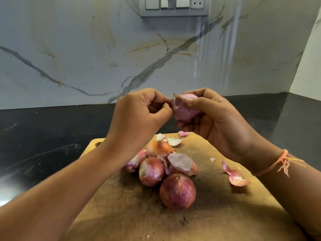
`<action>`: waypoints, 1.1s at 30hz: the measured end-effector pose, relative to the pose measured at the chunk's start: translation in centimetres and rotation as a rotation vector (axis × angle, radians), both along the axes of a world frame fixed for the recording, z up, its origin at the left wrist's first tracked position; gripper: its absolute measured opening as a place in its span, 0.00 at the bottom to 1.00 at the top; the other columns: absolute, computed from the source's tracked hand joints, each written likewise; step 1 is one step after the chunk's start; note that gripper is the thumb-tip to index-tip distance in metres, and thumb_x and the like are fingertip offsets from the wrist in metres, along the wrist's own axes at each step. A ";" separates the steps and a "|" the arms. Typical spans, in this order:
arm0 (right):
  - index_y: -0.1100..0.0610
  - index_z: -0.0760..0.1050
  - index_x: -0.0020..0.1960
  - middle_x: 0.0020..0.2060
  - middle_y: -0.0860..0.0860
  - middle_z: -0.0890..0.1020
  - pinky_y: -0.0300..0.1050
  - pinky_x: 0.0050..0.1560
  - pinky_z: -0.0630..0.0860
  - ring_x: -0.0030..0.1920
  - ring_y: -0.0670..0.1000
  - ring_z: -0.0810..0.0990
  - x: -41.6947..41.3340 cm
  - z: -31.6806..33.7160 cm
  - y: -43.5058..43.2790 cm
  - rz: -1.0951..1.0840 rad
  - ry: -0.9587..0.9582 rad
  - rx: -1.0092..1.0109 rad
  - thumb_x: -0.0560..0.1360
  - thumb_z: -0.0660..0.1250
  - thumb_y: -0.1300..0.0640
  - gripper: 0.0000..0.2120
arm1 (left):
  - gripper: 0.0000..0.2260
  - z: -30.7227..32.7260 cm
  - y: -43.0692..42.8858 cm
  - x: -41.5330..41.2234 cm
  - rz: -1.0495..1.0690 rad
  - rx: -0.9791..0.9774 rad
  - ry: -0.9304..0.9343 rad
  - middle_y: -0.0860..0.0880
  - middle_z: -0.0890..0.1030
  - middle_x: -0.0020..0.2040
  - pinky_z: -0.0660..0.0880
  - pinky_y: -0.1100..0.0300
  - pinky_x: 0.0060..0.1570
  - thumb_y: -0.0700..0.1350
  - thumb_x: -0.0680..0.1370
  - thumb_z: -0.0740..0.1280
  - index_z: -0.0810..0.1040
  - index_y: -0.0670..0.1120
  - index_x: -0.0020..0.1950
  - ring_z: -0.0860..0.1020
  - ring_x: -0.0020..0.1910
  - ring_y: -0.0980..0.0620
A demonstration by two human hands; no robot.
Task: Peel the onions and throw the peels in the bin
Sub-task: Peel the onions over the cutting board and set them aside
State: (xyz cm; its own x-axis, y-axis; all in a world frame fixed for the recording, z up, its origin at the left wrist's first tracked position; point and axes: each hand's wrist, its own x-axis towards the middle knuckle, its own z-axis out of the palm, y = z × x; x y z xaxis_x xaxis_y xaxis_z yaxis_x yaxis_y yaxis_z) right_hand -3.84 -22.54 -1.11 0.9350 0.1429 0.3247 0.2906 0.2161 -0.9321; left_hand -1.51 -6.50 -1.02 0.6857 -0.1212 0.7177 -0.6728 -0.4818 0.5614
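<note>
Counter [43, 136], dark stone, at left. My left grip [139, 115], fingers curled, pinches skin flap [174, 100] at top of pink onion [185, 108]. My right grip [217, 122] wraps round that onion, held above wooden board [121, 214]. Below: other onions [178, 191] clustered on board, loose peels [236, 176] to right.

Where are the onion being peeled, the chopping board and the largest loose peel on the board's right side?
held onion [186, 109]: head view, bare pink side.
chopping board [217, 223]: head view, bare wood near the front edge.
loose peel [238, 180]: head view, its wide lower part.
</note>
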 end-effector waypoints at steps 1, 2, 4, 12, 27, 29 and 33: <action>0.60 0.73 0.53 0.43 0.58 0.80 0.40 0.36 0.79 0.34 0.52 0.79 0.0 0.1 0.0 0.006 0.020 0.012 0.66 0.67 0.54 0.18 | 0.06 0.0 0.1 0.0 -0.002 0.011 -0.007 0.56 0.83 0.36 0.81 0.55 0.40 0.41 0.73 0.71 0.81 0.53 0.41 0.82 0.35 0.58; 0.60 0.73 0.53 0.42 0.58 0.80 0.40 0.36 0.78 0.33 0.51 0.79 0.0 0.1 -0.1 0.010 0.041 0.020 0.66 0.68 0.55 0.18 | 0.05 -0.1 0.2 0.0 -0.001 0.019 -0.015 0.56 0.83 0.37 0.81 0.57 0.40 0.41 0.74 0.70 0.82 0.52 0.42 0.82 0.35 0.59; 0.61 0.73 0.55 0.42 0.58 0.80 0.38 0.34 0.77 0.32 0.49 0.78 0.1 0.1 -0.2 0.016 0.084 0.040 0.71 0.68 0.57 0.15 | 0.04 -0.1 0.4 0.2 0.014 0.040 -0.031 0.58 0.82 0.38 0.80 0.63 0.39 0.41 0.75 0.70 0.82 0.50 0.44 0.81 0.36 0.61; 0.62 0.73 0.54 0.39 0.60 0.83 0.37 0.31 0.72 0.28 0.47 0.72 -0.1 0.3 -0.6 0.067 0.181 0.134 0.77 0.55 0.55 0.13 | 0.03 -0.3 1.3 1.3 0.096 0.078 -0.007 0.58 0.81 0.37 0.78 0.68 0.38 0.42 0.75 0.70 0.83 0.48 0.46 0.80 0.37 0.61; 0.60 0.73 0.55 0.41 0.55 0.78 0.42 0.35 0.71 0.33 0.49 0.74 0.7 -0.7 -0.5 0.051 0.146 -0.027 0.66 0.62 0.57 0.18 | 0.03 -0.2 0.4 -0.4 -0.090 0.035 -0.010 0.58 0.83 0.34 0.78 0.66 0.35 0.47 0.73 0.70 0.83 0.51 0.42 0.81 0.34 0.60; 0.59 0.72 0.58 0.45 0.57 0.77 0.42 0.36 0.73 0.35 0.49 0.75 0.9 -0.8 -0.5 0.042 0.110 -0.105 0.65 0.64 0.57 0.21 | 0.02 -0.3 0.4 -0.6 -0.099 0.060 -0.031 0.60 0.82 0.38 0.77 0.70 0.36 0.46 0.74 0.71 0.84 0.50 0.46 0.81 0.36 0.63; 0.59 0.72 0.61 0.50 0.60 0.78 0.41 0.38 0.75 0.39 0.51 0.75 0.7 -1.0 -0.3 -0.001 0.012 -0.263 0.76 0.65 0.63 0.14 | 0.10 -0.5 0.4 -0.4 -0.092 0.148 -0.096 0.54 0.84 0.46 0.80 0.66 0.43 0.43 0.75 0.71 0.83 0.49 0.55 0.82 0.43 0.61</action>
